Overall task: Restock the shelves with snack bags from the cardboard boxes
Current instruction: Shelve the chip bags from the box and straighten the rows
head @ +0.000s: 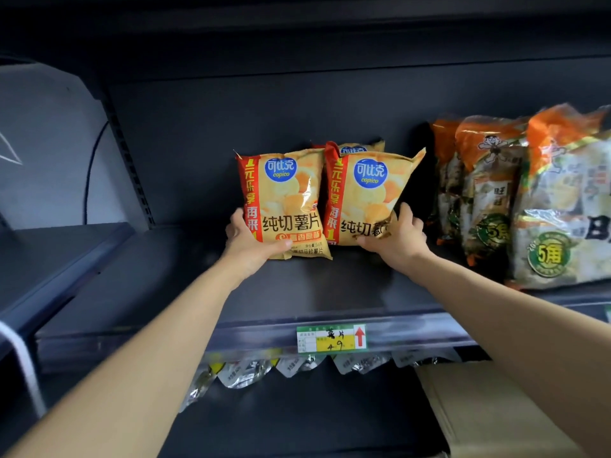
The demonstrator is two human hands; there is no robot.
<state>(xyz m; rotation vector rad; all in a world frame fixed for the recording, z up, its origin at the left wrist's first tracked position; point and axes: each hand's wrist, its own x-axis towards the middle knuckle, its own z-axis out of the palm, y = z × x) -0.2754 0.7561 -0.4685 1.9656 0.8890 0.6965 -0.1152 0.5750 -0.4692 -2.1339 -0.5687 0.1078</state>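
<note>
Two yellow-and-red chip bags stand upright side by side on the dark shelf (330, 292). My left hand (251, 242) grips the lower left corner of the left chip bag (284, 200). Around the lower right corner of the right chip bag (367, 193) curl the fingers of my right hand (396, 236). A third bag of the same kind (353, 148) peeks out behind them. The corner of a cardboard box (496, 411) shows at the lower right, below the shelf.
Orange-topped rice cracker packs (542, 200) fill the shelf's right end, close to my right hand. A price tag (331, 338) hangs on the shelf's front edge. Silver bag tops (297, 366) show on the shelf below. A neighbouring shelf unit (49, 252) stands at the left.
</note>
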